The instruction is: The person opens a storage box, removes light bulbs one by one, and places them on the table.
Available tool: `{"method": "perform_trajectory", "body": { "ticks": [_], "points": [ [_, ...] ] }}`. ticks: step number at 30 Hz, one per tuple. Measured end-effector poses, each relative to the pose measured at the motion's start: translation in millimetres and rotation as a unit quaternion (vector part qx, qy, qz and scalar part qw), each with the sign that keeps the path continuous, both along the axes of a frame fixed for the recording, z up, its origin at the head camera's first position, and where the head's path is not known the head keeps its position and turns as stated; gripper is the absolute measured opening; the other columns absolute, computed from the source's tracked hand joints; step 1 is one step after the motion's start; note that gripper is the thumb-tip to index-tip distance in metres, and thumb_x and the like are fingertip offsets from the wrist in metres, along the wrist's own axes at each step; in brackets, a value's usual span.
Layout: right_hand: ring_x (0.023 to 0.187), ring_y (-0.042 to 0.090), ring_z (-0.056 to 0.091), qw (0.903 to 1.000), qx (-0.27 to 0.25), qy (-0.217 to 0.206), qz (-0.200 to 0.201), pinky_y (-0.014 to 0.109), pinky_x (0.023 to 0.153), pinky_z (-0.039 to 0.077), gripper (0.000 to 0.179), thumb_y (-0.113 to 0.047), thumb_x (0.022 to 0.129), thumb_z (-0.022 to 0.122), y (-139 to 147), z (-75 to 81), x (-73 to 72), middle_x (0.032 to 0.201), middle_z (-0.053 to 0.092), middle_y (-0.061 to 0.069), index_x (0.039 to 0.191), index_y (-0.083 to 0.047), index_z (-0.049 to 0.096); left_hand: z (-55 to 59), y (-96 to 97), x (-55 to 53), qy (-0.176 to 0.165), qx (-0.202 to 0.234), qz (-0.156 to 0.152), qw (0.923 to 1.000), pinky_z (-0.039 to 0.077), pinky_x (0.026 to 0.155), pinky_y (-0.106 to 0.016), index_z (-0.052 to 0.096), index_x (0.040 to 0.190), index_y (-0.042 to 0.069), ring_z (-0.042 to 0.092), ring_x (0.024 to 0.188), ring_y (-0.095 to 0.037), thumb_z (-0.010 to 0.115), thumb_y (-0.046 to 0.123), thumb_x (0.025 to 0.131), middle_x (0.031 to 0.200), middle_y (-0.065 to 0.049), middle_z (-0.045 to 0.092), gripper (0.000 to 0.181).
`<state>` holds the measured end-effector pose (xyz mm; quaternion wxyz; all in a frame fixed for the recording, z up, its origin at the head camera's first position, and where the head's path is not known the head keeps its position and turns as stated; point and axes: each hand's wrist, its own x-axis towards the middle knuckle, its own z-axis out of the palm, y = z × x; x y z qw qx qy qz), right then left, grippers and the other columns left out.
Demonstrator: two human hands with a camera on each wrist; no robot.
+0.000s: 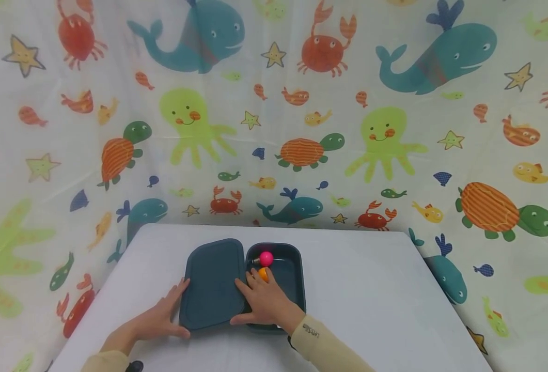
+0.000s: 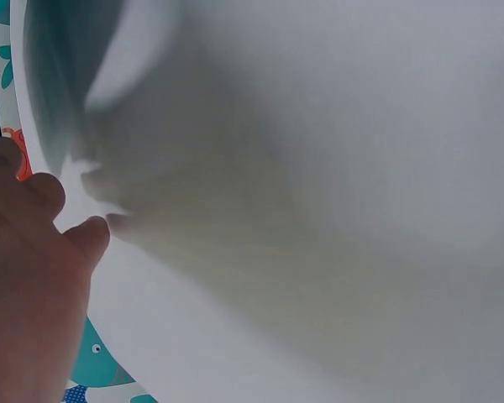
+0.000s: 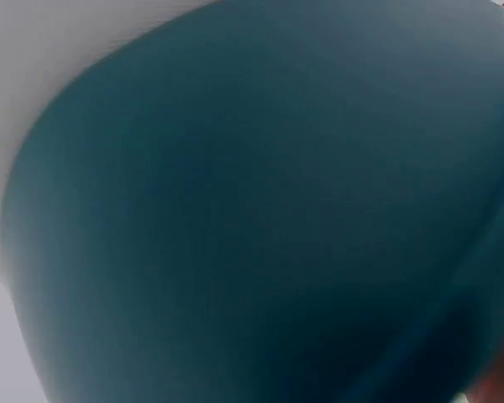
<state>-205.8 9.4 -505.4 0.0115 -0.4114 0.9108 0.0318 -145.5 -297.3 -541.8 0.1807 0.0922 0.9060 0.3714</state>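
A dark teal lid (image 1: 215, 287) lies on the table, its right edge alongside a matching open box (image 1: 292, 281). Inside the box are a pink light bulb (image 1: 266, 259) with a metal screw base and a round orange thing (image 1: 263, 274), partly hidden by fingers. My left hand (image 1: 157, 316) is at the lid's left edge, fingers extended and thumb spread near the lower corner. Over the box's near left part, my right hand (image 1: 268, 302) spreads its fingers, the thumb near the lid's lower right corner. The right wrist view is filled by a blurred teal surface (image 3: 193, 193).
A white table (image 1: 357, 294) carries the box and lid towards its left half. Behind and beside it hangs a curtain (image 1: 274, 119) printed with sea animals. Both forearms wear light sleeves (image 1: 325, 343).
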Motion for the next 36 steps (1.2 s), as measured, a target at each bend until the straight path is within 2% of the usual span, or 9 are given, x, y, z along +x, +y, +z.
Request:
{"method": "perform_trajectory", "body": {
  "ticks": [5, 11, 17, 27, 36],
  "points": [
    [0.144, 0.028, 0.03, 0.9997, 0.004, 0.02, 0.01, 0.059, 0.114, 0.023, 0.098, -0.087, 0.078, 0.036, -7, 4.7, -1.3, 0.154, 0.038, 0.008, 0.153, -0.024, 0.034, -0.1, -6.7, 1.3, 0.011, -0.002, 0.003, 0.9999, 0.005, 0.104, -0.076, -0.004, 0.157, 0.009, -0.005, 0.141, -0.056, 0.085, 0.039, 0.073, 0.159, -0.029, -0.009, 0.126],
    [0.143, 0.027, 0.033, 0.9991, 0.003, 0.034, 0.025, 0.058, 0.115, 0.023, 0.096, -0.086, 0.079, 0.038, -17, 9.0, -0.5, 0.152, 0.041, 0.008, 0.152, -0.023, 0.037, 1.1, -15.2, 4.6, 0.008, -0.009, 0.013, 0.9998, 0.004, 0.103, -0.078, -0.003, 0.157, 0.008, -0.005, 0.14, -0.057, 0.085, 0.04, 0.073, 0.159, -0.029, -0.006, 0.125],
    [0.142, 0.027, 0.034, 0.9978, 0.028, 0.052, 0.029, 0.059, 0.114, 0.023, 0.096, -0.087, 0.079, 0.036, -29, 7.0, -0.9, 0.151, 0.043, 0.008, 0.152, -0.024, 0.037, 1.8, -23.6, 7.6, 0.007, -0.013, 0.017, 0.9997, 0.002, 0.102, -0.078, 0.0, 0.157, 0.007, -0.004, 0.14, -0.057, 0.085, 0.039, 0.072, 0.159, -0.029, -0.003, 0.125],
    [0.141, 0.027, 0.035, 0.9979, 0.055, 0.014, 0.029, 0.059, 0.114, 0.024, 0.093, -0.085, 0.08, 0.039, -44, 6.6, 0.8, 0.151, 0.044, 0.007, 0.152, -0.025, 0.037, -1.8, -38.1, 11.0, 0.026, 0.0, 0.005, 0.9997, -0.001, 0.103, -0.077, 0.003, 0.155, 0.001, -0.005, 0.138, -0.06, 0.086, 0.035, 0.072, 0.158, -0.032, 0.0, 0.122],
    [0.142, 0.025, 0.035, 0.9961, 0.086, 0.003, 0.019, 0.057, 0.114, 0.024, 0.095, -0.085, 0.077, 0.044, -59, 1.5, 3.0, 0.152, 0.042, 0.005, 0.152, -0.026, 0.037, -7.5, -45.8, 15.4, 0.005, -0.016, 0.016, 0.9997, -0.006, 0.104, -0.076, 0.004, 0.155, 0.002, -0.006, 0.139, -0.059, 0.087, 0.037, 0.071, 0.158, -0.032, 0.001, 0.123]
  ]
}}
